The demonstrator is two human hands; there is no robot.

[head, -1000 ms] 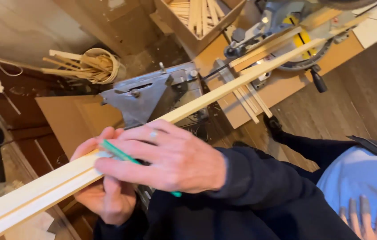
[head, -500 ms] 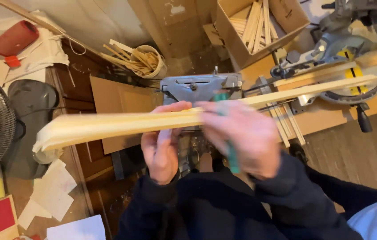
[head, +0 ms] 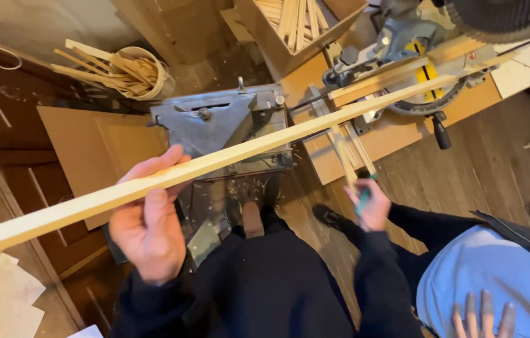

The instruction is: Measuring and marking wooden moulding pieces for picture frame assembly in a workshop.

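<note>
The right hand (head: 371, 206) has left the long wooden strip (head: 227, 159) and dropped away with the green pencil (head: 365, 195); only the left hand (head: 148, 228) now supports the strip from below.

Left hand (head: 147, 231) raised, fingers curled in a grip; right hand (head: 370, 205) lower, loosely closed

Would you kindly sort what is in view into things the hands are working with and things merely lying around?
In use:
- long wooden strip, held by the left hand
- green pencil, in the right hand

Lying about:
- miter saw
- cardboard box of wood strips
- round basket of offcuts
- grey metal tool
- paper scraps
</note>
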